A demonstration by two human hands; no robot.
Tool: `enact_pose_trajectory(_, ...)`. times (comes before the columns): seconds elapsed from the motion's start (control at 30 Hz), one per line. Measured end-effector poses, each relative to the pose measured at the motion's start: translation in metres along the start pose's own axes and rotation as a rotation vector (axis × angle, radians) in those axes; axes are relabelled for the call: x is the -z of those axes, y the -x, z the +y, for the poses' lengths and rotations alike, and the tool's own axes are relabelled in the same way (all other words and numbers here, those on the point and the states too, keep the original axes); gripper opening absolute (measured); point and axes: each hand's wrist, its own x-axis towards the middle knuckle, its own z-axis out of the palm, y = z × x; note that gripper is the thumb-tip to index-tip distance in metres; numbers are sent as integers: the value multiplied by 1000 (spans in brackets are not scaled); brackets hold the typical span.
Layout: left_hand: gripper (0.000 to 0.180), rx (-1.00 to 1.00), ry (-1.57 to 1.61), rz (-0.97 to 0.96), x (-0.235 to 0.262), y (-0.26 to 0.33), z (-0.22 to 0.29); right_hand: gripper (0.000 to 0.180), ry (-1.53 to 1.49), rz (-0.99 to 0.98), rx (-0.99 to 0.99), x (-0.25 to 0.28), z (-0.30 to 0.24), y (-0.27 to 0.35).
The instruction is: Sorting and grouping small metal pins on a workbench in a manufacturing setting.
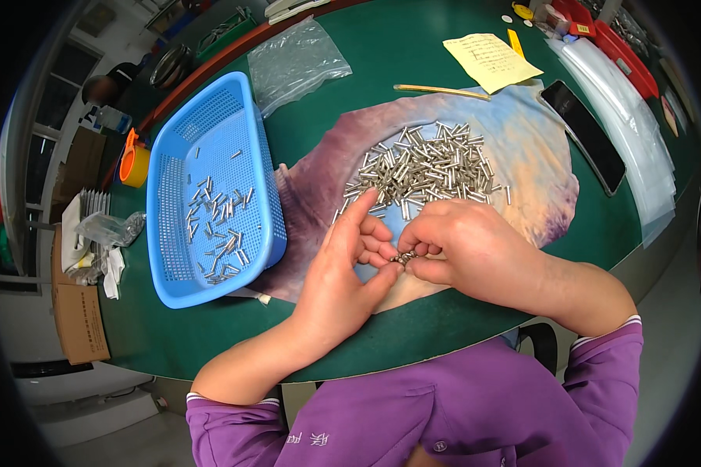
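A heap of small shiny metal pins (428, 165) lies on a tie-dyed cloth (533, 140) in front of me. Just on the near side of the heap, my two hands meet over a small cluster of metal pins (404, 258). My right hand (471, 247) pinches these pins between thumb and fingers. The curled fingers and thumb of my left hand (341, 268) hold the cluster from the other side, its index finger raised toward the heap. How many pins are held is hidden by the fingers. To the left, a blue plastic basket (270, 194) contains more scattered pins.
On the green table (327, 350) are a clear plastic bag (300, 66), a pen (442, 91), a yellow handwritten note (491, 62), a black phone (584, 134) and plastic sleeves (623, 132). An orange tape roll (135, 166) stands left of the basket. A person (101, 89) is at the far left.
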Motion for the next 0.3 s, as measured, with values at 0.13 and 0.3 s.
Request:
enact_pose_trajectory(0.13,81,-8,-5,-3,0,1,-1,17,6,-6,-15,1,-2,0)
enact_pose_trajectory(0.3,79,12,8,-17,1,0,-2,17,-37,-35,-65,1,-1,-2)
